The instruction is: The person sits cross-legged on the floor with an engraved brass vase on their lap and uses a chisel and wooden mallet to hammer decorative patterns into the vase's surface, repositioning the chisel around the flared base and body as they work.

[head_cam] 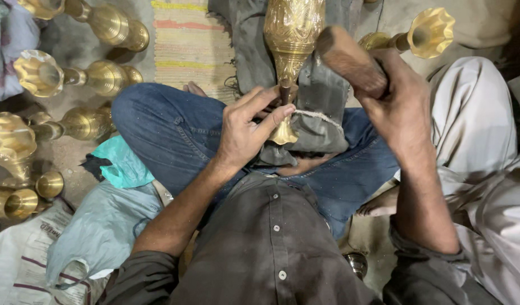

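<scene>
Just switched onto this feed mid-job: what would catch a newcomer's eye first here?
At top centre, an engraved brass vase lies across the seated person's lap on grey cloth, its foot toward the body. The left hand pinches a small dark punch against the vase's narrow stem, while the right hand grips a wooden mallet raised just beside it. Along the left floor lie more brass vases on their sides.

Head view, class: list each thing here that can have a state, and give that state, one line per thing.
Engraved brass vase: lying across the person's lap, resting on grey cloth.
Small punch: pinched in the left hand, tip on the vase.
Wooden mallet: gripped by the right hand, raised above the punch.
Brass vases at left: lying on their sides on the floor.
Brass vase at top right: lying on its side.
</scene>
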The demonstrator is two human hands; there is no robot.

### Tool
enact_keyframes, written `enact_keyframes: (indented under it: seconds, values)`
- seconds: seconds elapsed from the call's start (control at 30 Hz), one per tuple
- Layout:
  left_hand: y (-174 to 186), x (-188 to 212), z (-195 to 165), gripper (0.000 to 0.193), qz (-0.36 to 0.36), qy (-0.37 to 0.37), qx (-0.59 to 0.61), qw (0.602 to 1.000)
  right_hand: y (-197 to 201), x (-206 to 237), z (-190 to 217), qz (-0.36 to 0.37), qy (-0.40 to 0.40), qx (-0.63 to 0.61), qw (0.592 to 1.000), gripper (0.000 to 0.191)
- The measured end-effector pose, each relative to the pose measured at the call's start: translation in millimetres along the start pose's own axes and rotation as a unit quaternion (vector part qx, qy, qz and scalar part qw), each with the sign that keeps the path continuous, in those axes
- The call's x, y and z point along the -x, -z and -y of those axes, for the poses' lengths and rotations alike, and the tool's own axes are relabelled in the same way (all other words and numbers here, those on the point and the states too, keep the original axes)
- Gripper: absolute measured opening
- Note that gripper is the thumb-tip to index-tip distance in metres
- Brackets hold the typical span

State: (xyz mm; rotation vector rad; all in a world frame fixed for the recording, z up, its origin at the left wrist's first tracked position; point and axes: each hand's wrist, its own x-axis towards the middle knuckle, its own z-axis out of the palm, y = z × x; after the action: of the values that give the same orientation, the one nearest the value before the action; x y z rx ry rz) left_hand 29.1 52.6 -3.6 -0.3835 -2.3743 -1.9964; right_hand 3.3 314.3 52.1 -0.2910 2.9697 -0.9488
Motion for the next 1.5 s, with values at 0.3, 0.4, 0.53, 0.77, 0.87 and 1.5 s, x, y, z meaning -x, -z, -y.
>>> enact_keyframes:
  seconds: [0.3,0.4,0.53,0.77,0.87,1.5]
  values:
    - [-0.8,0.6,-4.3,0.032,0.014,-0.036,-0.062,0.997,32.9,-21.7,27.8,-0.047,0.163,0.15,0.974,0.034]
    - [0.1,1.4,-6.6,0.031,0.029,-0.044,-0.055,0.997,36.9,-23.7,36.0,0.008,0.012,-0.032,0.999,0.026]
    - [2.7,-3.3,-6.3,0.029,0.039,-0.05,-0.076,0.995,44.3,-21.7,40.0,0.011,0.146,0.225,0.963,0.031]
    - [-1.3,-5.5,-10.2,0.031,0.03,-0.001,-0.036,0.999,41.5,-25.8,28.6,0.044,0.118,0.168,0.978,0.032]
    - [-2.5,-7.4,-10.4,0.033,0.032,0.027,-0.037,0.998,41.0,-28.0,25.1,0.041,0.171,0.226,0.958,0.033]
    - [-11.6,0.8,9.1,0.03,-0.026,0.068,0.002,0.997,38.6,-49.6,25.4,0.119,0.138,0.217,0.959,0.026]
